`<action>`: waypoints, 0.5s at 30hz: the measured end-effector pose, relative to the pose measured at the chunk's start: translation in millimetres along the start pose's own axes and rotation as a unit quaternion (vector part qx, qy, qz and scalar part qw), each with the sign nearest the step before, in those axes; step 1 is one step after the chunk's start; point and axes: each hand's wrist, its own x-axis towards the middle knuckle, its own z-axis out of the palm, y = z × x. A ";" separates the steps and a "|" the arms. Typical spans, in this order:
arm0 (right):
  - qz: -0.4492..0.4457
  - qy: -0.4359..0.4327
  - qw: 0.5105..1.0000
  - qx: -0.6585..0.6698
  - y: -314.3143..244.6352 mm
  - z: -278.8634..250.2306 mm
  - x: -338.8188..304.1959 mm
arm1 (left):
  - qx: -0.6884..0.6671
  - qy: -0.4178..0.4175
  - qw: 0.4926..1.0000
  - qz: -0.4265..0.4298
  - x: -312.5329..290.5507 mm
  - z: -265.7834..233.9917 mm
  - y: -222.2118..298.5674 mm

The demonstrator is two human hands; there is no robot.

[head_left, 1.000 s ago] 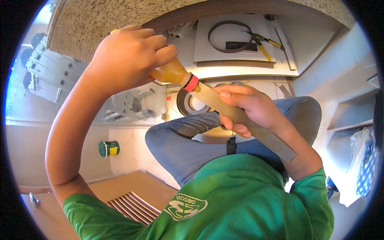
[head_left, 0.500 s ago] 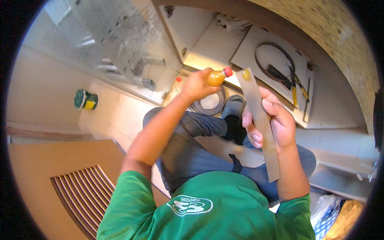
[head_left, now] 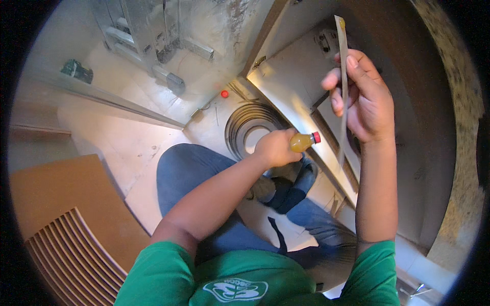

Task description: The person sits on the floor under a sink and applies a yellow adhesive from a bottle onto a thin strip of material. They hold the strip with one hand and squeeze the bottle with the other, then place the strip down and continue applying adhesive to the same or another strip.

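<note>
My left hand (head_left: 278,147), in front of my crossed legs, is closed around a small clear bottle (head_left: 302,143) of amber liquid with a red cap, probably glue. The bottle lies on its side, cap pointing right. My right hand (head_left: 371,99) is raised at the right, pinching a thin, flat beige strip (head_left: 343,76) between thumb and fingers. The strip stands nearly upright, seen almost edge-on. A yellow blob (head_left: 342,24) of the same colour as the liquid sits near its top end. Bottle and strip are apart.
Beyond my left hand a dark coil of banding (head_left: 235,127) lies on the floor, with a red cap (head_left: 224,94) nearby. An open cabinet (head_left: 301,66) stands ahead right under a stone countertop (head_left: 454,204). A glass panel (head_left: 127,102) is at left, a slatted brown board (head_left: 61,188) lower left.
The strip has risen and turned from its flat face to nearly edge-on. The bottle has moved away from the strip's end. The view has shifted, and the pliers in the cabinet no longer show.
</note>
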 end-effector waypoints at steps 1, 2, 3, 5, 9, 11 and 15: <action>0.011 0.007 1.000 -0.023 -4.2 -2.4 9.0 | -0.003 -0.005 1.000 -0.004 1.6 -0.6 -0.8; 0.021 0.015 0.999 -0.045 -8.4 -4.8 15.8 | 0.013 -0.008 1.000 -0.014 3.3 0.2 -1.4; 0.031 0.023 0.997 -0.066 -11.9 -6.1 21.8 | -0.004 -0.001 1.000 -0.009 3.3 0.2 -2.4; 0.014 0.041 0.994 -0.102 -16.1 -5.5 29.9 | -0.036 0.007 0.999 -0.002 2.3 -0.9 -6.0; -0.007 0.047 0.992 -0.117 -20.9 -1.5 42.2 | -0.013 -0.028 0.999 -0.032 2.0 -6.2 -14.3; -0.014 0.045 0.990 -0.135 -23.4 -1.1 46.0 | -0.016 -0.026 0.999 -0.032 2.0 -7.7 -15.7; -0.031 0.051 0.983 -0.173 -21.6 -3.3 50.4 | -0.010 -0.024 0.999 -0.032 1.8 -9.6 -12.1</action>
